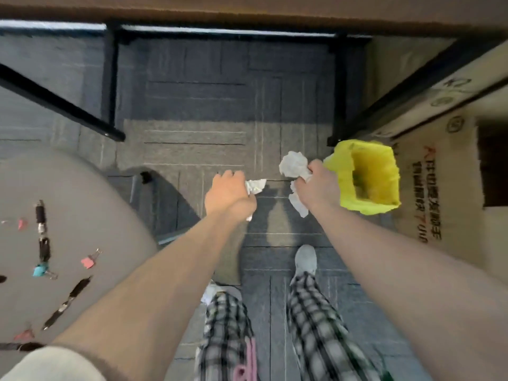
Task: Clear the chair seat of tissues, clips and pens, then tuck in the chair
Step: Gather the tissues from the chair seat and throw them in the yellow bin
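My left hand point(229, 195) is shut on a small crumpled white tissue point(255, 186) above the carpet. My right hand point(316, 185) is shut on a bigger wad of white tissues point(292, 163), held just left of a bin with a yellow liner point(365, 177). The grey chair seat point(82, 202) fills the lower left. On it lie black pens point(41, 215) point(68, 301) and binder clips: pink ones point(89, 261) point(22, 223) and a blue one point(41, 270).
A brown desk edge point(247, 9) runs along the top, with black metal legs point(110, 78) point(339, 86) below it. Cardboard boxes point(439, 174) stand at the right beside the bin. My feet and checked trousers point(305, 262) are on grey carpet tiles.
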The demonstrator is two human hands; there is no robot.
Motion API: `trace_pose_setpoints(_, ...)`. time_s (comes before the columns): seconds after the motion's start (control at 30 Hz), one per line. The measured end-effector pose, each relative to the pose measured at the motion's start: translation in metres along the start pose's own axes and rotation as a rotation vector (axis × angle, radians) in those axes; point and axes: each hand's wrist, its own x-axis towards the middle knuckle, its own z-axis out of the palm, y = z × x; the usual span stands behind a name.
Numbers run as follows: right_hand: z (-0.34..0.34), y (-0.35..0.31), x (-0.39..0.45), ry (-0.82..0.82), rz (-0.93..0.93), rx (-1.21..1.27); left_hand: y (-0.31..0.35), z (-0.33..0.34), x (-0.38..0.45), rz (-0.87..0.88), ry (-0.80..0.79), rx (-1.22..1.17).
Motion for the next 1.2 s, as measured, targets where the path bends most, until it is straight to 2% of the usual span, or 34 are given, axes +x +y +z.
trace_pose_setpoints(0.1,-0.035,0.058,0.014,0.026,0.143,0.074,0.068,0.024,0.010,0.089,-0.093,0.039)
trace_pose_setpoints(0.3,-0.069,0.172,0.039,0.103,0.305,0.201,0.184,0.077,0.030,0.153,-0.215,0.133)
trace_pose_setpoints(0.5,-0.083,0.256,0.067,0.119,0.471,0.281,0.262,0.135,0.052,0.150,-0.309,0.091)
trace_pose_setpoints(0.67,-0.084,0.297,0.099,0.166,0.548,0.415,0.306,0.183,0.084,0.052,-0.370,0.000)
trace_pose_setpoints(0.8,-0.084,0.314,0.128,0.139,0.552,0.425,0.324,0.217,0.112,0.066,-0.377,-0.025)
trace_pose_setpoints(1.2,-0.050,0.341,0.182,0.113,0.542,0.447,0.354,0.255,0.151,0.146,-0.222,-0.061)
